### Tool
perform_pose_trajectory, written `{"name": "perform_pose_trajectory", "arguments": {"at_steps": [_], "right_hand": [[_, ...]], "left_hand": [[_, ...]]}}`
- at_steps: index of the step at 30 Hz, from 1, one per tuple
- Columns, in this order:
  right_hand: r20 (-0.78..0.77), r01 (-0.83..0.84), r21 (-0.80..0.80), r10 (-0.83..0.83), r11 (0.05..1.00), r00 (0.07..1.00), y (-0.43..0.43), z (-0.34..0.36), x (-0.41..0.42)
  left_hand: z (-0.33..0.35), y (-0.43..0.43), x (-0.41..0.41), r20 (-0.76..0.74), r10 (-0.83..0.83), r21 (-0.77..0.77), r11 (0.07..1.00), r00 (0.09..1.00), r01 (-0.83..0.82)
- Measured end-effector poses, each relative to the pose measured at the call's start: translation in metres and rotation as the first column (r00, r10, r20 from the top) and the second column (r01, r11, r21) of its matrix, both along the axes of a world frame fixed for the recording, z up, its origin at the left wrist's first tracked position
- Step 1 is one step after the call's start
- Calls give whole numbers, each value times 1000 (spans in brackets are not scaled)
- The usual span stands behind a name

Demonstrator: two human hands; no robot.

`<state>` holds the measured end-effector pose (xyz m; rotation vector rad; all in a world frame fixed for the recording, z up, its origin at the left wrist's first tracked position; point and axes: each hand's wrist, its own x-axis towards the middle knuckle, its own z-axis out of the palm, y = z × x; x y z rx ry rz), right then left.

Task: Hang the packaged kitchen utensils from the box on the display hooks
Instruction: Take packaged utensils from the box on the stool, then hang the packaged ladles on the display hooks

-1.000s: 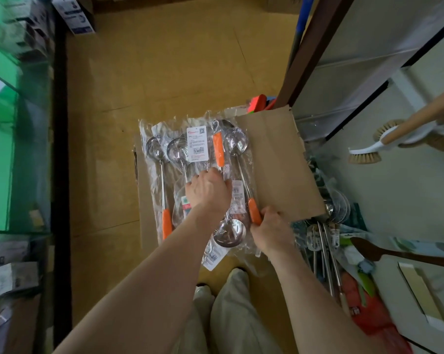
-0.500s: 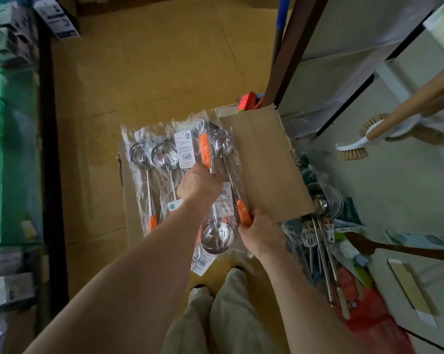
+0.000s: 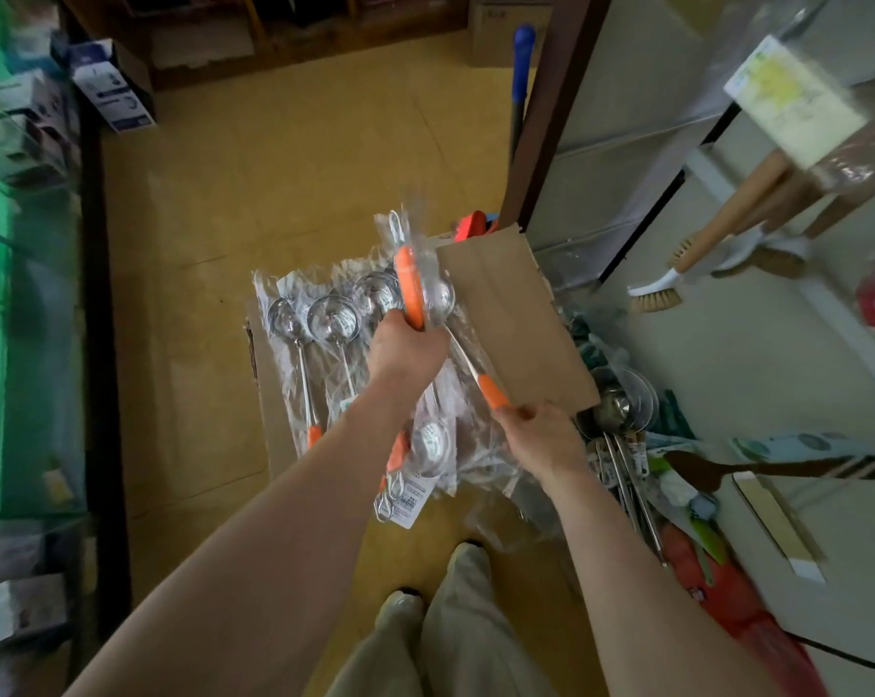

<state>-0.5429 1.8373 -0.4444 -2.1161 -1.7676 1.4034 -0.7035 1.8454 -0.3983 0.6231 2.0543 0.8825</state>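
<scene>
A cardboard box (image 3: 516,324) sits open on the floor, its flap raised on the right. Several steel ladles with orange handles, each in a clear plastic sleeve (image 3: 320,344), lie across it. My left hand (image 3: 405,344) grips one packaged ladle (image 3: 408,284) by its orange handle, which points up and away, its bowl hanging down near my wrist. My right hand (image 3: 541,435) pinches the orange handle end of a second packaged ladle (image 3: 468,364) lying on the pile.
A white display wall (image 3: 727,369) on the right carries hanging wooden-handled brushes (image 3: 667,289), a dark wooden spatula (image 3: 777,467) and steel utensils (image 3: 626,410). A glass cabinet (image 3: 23,319) stands on the left. A blue-handled pole (image 3: 521,67) leans by a brown post. My shoes are below.
My left hand has lifted one packaged ladle off the pile, its handle now raised. My right hand stays on the other ladle's handle. The view has tilted upward.
</scene>
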Motion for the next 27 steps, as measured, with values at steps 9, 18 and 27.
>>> {"name": "perform_pose_trajectory", "arguments": {"at_steps": [9,18,27], "right_hand": [[-216,308,356,-243,882,946,-14,63,6],[-79,166,653,-152,739,985,-41,170,31],[-160,278,675,-232,683,959,-101,234,93]], "left_hand": [[47,-26,20,203,-163,108,984,966,144],[104,-51,64,141,-367,253,911,919,325],[144,-99,140,202,-553,390,803,809,451]]}}
